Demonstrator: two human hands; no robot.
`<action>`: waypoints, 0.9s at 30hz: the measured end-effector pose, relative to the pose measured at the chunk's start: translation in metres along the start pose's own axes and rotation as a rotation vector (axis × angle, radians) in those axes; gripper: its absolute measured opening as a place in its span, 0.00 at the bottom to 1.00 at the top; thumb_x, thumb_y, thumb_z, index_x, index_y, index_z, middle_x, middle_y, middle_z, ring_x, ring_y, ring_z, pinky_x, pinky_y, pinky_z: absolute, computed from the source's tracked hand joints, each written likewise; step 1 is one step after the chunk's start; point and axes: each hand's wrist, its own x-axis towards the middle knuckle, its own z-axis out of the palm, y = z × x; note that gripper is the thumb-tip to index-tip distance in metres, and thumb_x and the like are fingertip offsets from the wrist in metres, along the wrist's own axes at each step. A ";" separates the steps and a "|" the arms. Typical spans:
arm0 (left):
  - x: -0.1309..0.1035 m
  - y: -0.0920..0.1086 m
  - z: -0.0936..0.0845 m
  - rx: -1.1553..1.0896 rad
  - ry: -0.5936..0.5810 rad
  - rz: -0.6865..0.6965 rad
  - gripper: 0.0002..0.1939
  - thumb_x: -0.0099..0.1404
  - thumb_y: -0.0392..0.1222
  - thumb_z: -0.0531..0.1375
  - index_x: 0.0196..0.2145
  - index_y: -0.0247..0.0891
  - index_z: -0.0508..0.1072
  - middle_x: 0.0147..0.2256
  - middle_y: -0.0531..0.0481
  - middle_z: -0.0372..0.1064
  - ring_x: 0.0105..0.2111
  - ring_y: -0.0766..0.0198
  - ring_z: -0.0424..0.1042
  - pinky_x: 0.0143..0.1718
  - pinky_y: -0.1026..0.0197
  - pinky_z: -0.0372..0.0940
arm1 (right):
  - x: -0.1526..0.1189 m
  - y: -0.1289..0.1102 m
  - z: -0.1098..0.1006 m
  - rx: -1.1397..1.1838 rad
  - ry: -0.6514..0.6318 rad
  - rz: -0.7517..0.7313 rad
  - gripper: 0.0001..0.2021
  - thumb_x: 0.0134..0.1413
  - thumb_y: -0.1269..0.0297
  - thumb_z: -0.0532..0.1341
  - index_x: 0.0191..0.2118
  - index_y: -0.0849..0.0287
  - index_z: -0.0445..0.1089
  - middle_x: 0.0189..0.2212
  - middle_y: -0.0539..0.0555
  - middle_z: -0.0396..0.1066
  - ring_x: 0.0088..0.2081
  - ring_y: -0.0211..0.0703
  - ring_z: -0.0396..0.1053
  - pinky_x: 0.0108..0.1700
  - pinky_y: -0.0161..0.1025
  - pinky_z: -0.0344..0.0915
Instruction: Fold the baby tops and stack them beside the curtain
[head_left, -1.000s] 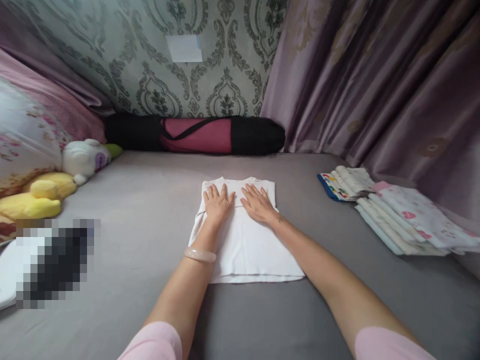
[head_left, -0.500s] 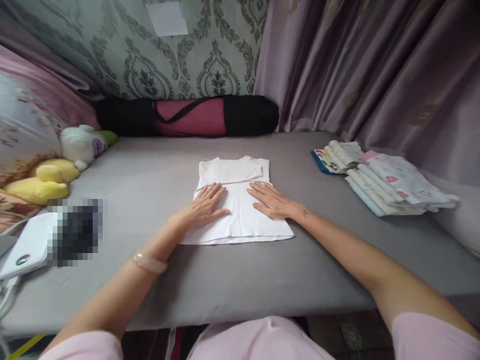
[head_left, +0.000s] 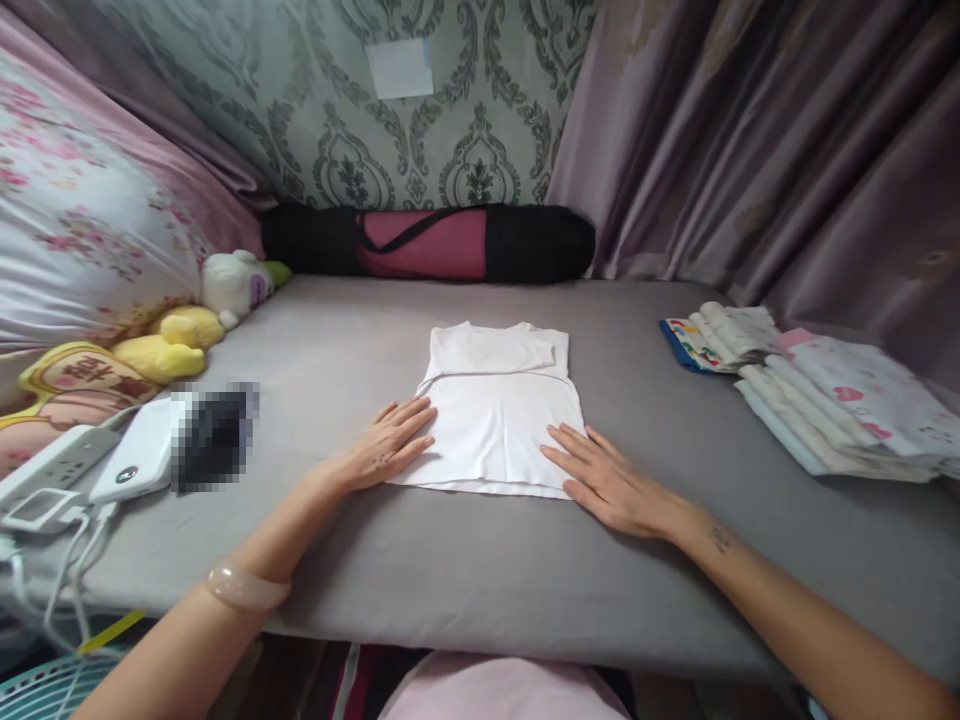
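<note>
A white long-sleeved shirt [head_left: 491, 420] lies flat on the grey bed surface, its neckline toward the wall and its sleeves folded across the upper part. My left hand [head_left: 391, 440] rests at the shirt's left edge, fingers stretched out over the cloth. On the lower right edge lies my right hand [head_left: 611, 478], its fingers spread and touching the fabric. Neither hand grips anything. A small crease runs down the lower middle of the shirt.
Folded clothes [head_left: 847, 400] are stacked at the right, beside a smaller pile [head_left: 724, 335]. A black and pink long bag [head_left: 427, 243] lies along the wall. Plush toys [head_left: 180, 340], a white power bank [head_left: 142, 450] and a power strip [head_left: 60, 465] with cables occupy the left.
Both hands have slid outward from the shirt's middle to its sides, the right one also nearer me. The camera view has turned left, so everything sits further right.
</note>
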 end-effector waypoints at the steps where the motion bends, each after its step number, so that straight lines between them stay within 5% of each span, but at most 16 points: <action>1: 0.004 0.000 0.000 0.002 0.048 -0.005 0.27 0.73 0.55 0.40 0.62 0.43 0.61 0.64 0.46 0.56 0.64 0.57 0.53 0.65 0.50 0.45 | -0.002 -0.001 0.000 0.001 0.005 0.000 0.26 0.69 0.54 0.45 0.69 0.49 0.48 0.70 0.54 0.40 0.69 0.49 0.37 0.68 0.56 0.38; 7: 0.051 -0.010 -0.003 0.022 0.342 -0.245 0.20 0.69 0.47 0.48 0.47 0.36 0.75 0.46 0.40 0.73 0.47 0.53 0.70 0.49 0.54 0.61 | -0.001 -0.004 0.001 0.003 0.026 -0.005 0.25 0.69 0.55 0.46 0.68 0.50 0.50 0.70 0.55 0.41 0.69 0.49 0.38 0.68 0.57 0.39; 13: 0.082 -0.023 -0.011 -0.260 0.254 -0.520 0.18 0.61 0.49 0.55 0.37 0.34 0.78 0.34 0.44 0.76 0.36 0.57 0.72 0.36 0.61 0.62 | -0.007 -0.011 -0.005 0.098 0.029 0.007 0.26 0.67 0.54 0.49 0.67 0.51 0.53 0.69 0.55 0.44 0.69 0.48 0.40 0.68 0.55 0.38; 16: 0.083 -0.026 -0.016 -0.365 0.232 -0.571 0.20 0.59 0.51 0.54 0.36 0.35 0.78 0.31 0.47 0.76 0.34 0.58 0.73 0.33 0.63 0.61 | 0.000 -0.009 -0.011 0.220 0.114 0.054 0.21 0.67 0.55 0.50 0.61 0.53 0.65 0.63 0.55 0.59 0.65 0.47 0.54 0.66 0.50 0.47; 18: 0.082 -0.029 -0.018 -0.387 0.199 -0.565 0.19 0.56 0.51 0.56 0.36 0.36 0.78 0.31 0.48 0.76 0.34 0.58 0.73 0.32 0.64 0.61 | 0.011 -0.002 -0.015 0.278 0.253 0.171 0.18 0.67 0.58 0.50 0.52 0.55 0.72 0.54 0.55 0.71 0.56 0.44 0.66 0.60 0.43 0.58; 21: 0.082 -0.029 -0.020 -0.407 0.151 -0.555 0.18 0.52 0.49 0.59 0.36 0.37 0.78 0.30 0.50 0.76 0.33 0.59 0.73 0.31 0.64 0.61 | 0.034 0.017 -0.020 0.203 0.424 0.462 0.16 0.65 0.61 0.50 0.42 0.57 0.75 0.41 0.55 0.77 0.43 0.43 0.73 0.46 0.37 0.64; 24: 0.083 -0.023 -0.022 -0.401 0.152 -0.588 0.16 0.51 0.45 0.58 0.36 0.36 0.78 0.29 0.50 0.75 0.32 0.60 0.72 0.30 0.65 0.61 | 0.057 0.037 -0.023 0.073 0.415 0.699 0.14 0.62 0.61 0.53 0.38 0.58 0.75 0.38 0.57 0.77 0.40 0.44 0.72 0.41 0.36 0.62; 27: 0.084 -0.013 -0.026 -0.391 0.187 -0.659 0.13 0.52 0.41 0.57 0.33 0.35 0.77 0.27 0.49 0.74 0.31 0.60 0.72 0.28 0.66 0.60 | 0.075 0.049 -0.024 0.028 0.353 0.784 0.13 0.60 0.59 0.55 0.39 0.59 0.74 0.38 0.58 0.77 0.40 0.45 0.72 0.38 0.36 0.61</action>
